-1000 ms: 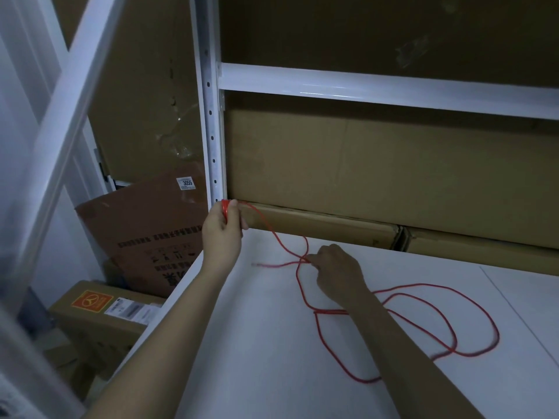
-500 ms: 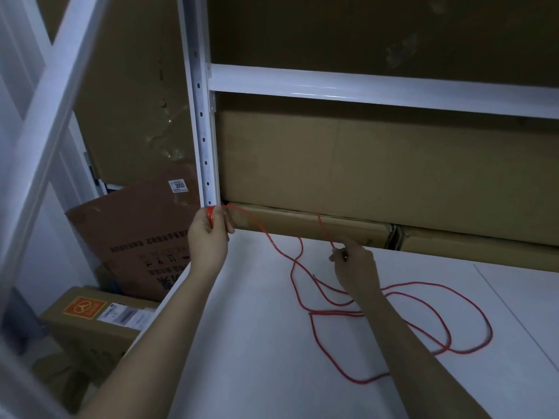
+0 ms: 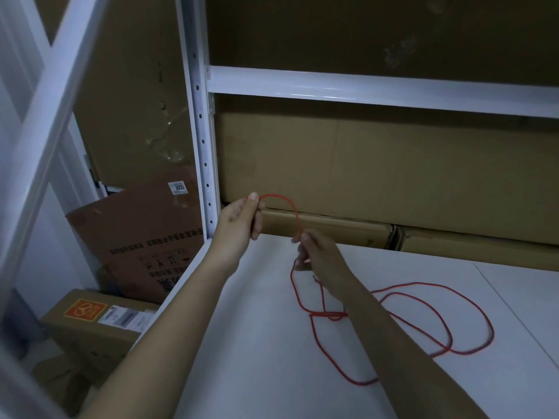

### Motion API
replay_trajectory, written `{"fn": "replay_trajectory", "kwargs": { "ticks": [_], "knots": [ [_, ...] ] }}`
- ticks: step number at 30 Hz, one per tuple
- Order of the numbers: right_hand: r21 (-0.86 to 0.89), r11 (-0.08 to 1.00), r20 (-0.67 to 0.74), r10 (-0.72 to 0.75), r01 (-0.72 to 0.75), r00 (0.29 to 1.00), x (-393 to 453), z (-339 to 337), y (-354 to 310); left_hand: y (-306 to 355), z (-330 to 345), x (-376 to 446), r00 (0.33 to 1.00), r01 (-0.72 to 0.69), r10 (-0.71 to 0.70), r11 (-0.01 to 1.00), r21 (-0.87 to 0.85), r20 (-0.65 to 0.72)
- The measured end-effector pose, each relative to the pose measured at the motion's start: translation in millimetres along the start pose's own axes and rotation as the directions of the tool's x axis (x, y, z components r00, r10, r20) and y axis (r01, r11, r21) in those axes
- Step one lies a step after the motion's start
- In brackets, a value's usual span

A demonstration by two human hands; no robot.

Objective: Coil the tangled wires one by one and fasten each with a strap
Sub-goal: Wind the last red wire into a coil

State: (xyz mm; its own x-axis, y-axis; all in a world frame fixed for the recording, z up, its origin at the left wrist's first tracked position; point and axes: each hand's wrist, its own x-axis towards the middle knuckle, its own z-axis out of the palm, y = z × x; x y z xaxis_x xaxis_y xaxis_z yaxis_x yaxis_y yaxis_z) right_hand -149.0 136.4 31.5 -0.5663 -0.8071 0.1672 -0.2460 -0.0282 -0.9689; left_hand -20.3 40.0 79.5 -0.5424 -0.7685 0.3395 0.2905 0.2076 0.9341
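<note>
A thin red wire (image 3: pixel 423 322) lies in loose tangled loops on the white shelf surface (image 3: pixel 257 343). My left hand (image 3: pixel 242 222) is raised near the shelf's upright post and pinches one end of the wire between thumb and fingers. From there the wire arcs over to my right hand (image 3: pixel 317 252), which pinches it a short way along, just above the shelf. Below my right hand the wire drops to a crossing of strands and runs out into the loops on the right. No strap is visible.
A white perforated metal post (image 3: pixel 201 131) and a horizontal beam (image 3: pixel 378 89) frame the shelf. Cardboard boxes (image 3: pixel 378 176) line the back. More boxes (image 3: pixel 133 246) stand on the floor at the left, beyond the shelf edge.
My left hand has moved right, away from the post, and lifted slightly. My right hand has come closer to it, so the wire between them forms a short arc.
</note>
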Motion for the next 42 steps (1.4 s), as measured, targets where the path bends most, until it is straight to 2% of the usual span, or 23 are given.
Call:
{"fn": "replay_trajectory", "kwargs": {
  "ticks": [1, 2, 4, 6, 8, 9, 11, 12, 13, 16, 18, 20, 24, 26, 29, 32, 34, 36, 38, 40, 42],
  "knots": [
    [-0.010, 0.999, -0.120, -0.033, 0.032, 0.992, 3.1, -4.2, -3.4, 0.4, -2.7, -1.4, 0.998, 0.019, -0.018, 1.000, -0.018, 0.055],
    [-0.100, 0.991, -0.229, -0.114, 0.094, 0.967, 8.3, -9.3, -5.5, 1.3, -5.2, -3.3, 0.991, 0.053, -0.045, 0.997, -0.055, 0.127],
    [-0.343, 0.916, -0.309, -0.319, 0.208, 0.896, 17.0, -19.3, -10.0, 6.5, -7.0, -8.2, 0.952, 0.159, -0.103, 0.971, -0.180, 0.287],
    [-0.512, 0.829, -0.233, -0.387, 0.225, 0.892, 22.4, -22.6, -12.0, 15.2, -5.3, -12.1, 0.905, 0.262, -0.113, 0.908, -0.328, 0.410],
    [-0.637, 0.729, -0.062, -0.373, 0.251, 0.926, 21.5, -18.5, -6.3, 20.6, -0.9, -14.0, 0.889, 0.318, -0.080, 0.815, -0.484, 0.450],
    [-0.683, 0.670, 0.021, -0.380, 0.291, 0.925, 17.5, -14.6, -3.3, 22.1, 1.2, -13.2, 0.900, 0.325, -0.074, 0.770, -0.549, 0.429],
    [-0.751, 0.482, 0.187, -0.502, 0.452, 0.845, 6.3, -5.1, 3.8, 21.3, 3.7, -9.3, 0.942, 0.278, -0.087, 0.743, -0.609, 0.324],
    [-0.754, 0.402, 0.252, -0.552, 0.519, 0.795, -0.7, -0.8, 6.9, 17.8, 4.1, -6.0, 0.963, 0.226, -0.086, 0.777, -0.588, 0.256],
    [-0.744, 0.368, 0.285, -0.581, 0.558, 0.762, -7.9, 2.1, 7.1, 14.4, 4.3, -3.7, 0.978, 0.167, -0.072, 0.831, -0.530, 0.195],
    [-0.705, 0.325, 0.339, -0.626, 0.630, 0.703, -16.5, 3.1, 4.6, -0.8, 4.9, 0.6, 0.993, 0.003, 0.013, 0.991, -0.136, 0.118],
    [-0.667, 0.337, 0.353, -0.642, 0.664, 0.680, -18.4, 0.0, 1.4, -12.8, 6.2, -0.5, 0.985, -0.064, 0.041, 0.990, 0.129, 0.169],
    [-0.624, 0.388, 0.340, -0.647, 0.678, 0.683, -16.2, -4.2, -1.5, -23.3, 5.3, -0.9, 0.969, -0.102, 0.031, 0.953, 0.284, 0.244],
    [-0.603, 0.401, 0.363, -0.632, 0.690, 0.685, -9.9, -12.6, -5.1, -33.1, 2.3, -2.2, 0.951, -0.154, -0.020, 0.835, 0.528, 0.309],
    [-0.628, 0.406, 0.341, -0.624, 0.664, 0.703, -7.9, -19.3, -8.7, -33.0, 0.2, -5.4, 0.936, -0.162, -0.060, 0.801, 0.576, 0.347],
    [-0.744, 0.364, 0.202, -0.677, 0.561, 0.708, -3.0, -26.4, -17.2, -23.6, 0.1, -12.4, 0.887, -0.084, -0.187, 0.834, 0.546, 0.423],
    [-0.706, 0.377, 0.182, -0.722, 0.600, 0.668, 6.9, -29.8, -20.8, -15.6, 1.9, -17.2, 0.835, -0.042, -0.229, 0.880, 0.473, 0.501],
    [-0.648, 0.455, 0.194, -0.677, 0.611, 0.710, 12.5, -34.8, -21.4, -13.9, 2.1, -18.8, 0.824, -0.015, -0.212, 0.919, 0.394, 0.525],
    [-0.587, 0.608, 0.132, -0.579, 0.534, 0.804, 15.4, -42.4, -17.4, -13.6, -0.2, -19.5, 0.863, 0.067, -0.175, 0.969, 0.236, 0.475],
    [-0.487, 0.765, 0.055, -0.454, 0.420, 0.890, 15.3, -49.7, -11.0, -12.1, -4.9, -17.2, 0.914, 0.169, -0.158, 0.986, 0.002, 0.373],
    [-0.401, 0.841, 0.006, -0.394, 0.363, 0.919, 13.9, -53.4, -7.2, -11.5, -8.8, -12.0, 0.943, 0.213, -0.165, 0.967, -0.141, 0.289],
    [-0.330, 0.879, -0.032, -0.376, 0.345, 0.926, 12.4, -53.3, -9.7, -11.1, -7.8, -8.0, 0.955, 0.221, -0.174, 0.957, -0.185, 0.242]
  ]
}}
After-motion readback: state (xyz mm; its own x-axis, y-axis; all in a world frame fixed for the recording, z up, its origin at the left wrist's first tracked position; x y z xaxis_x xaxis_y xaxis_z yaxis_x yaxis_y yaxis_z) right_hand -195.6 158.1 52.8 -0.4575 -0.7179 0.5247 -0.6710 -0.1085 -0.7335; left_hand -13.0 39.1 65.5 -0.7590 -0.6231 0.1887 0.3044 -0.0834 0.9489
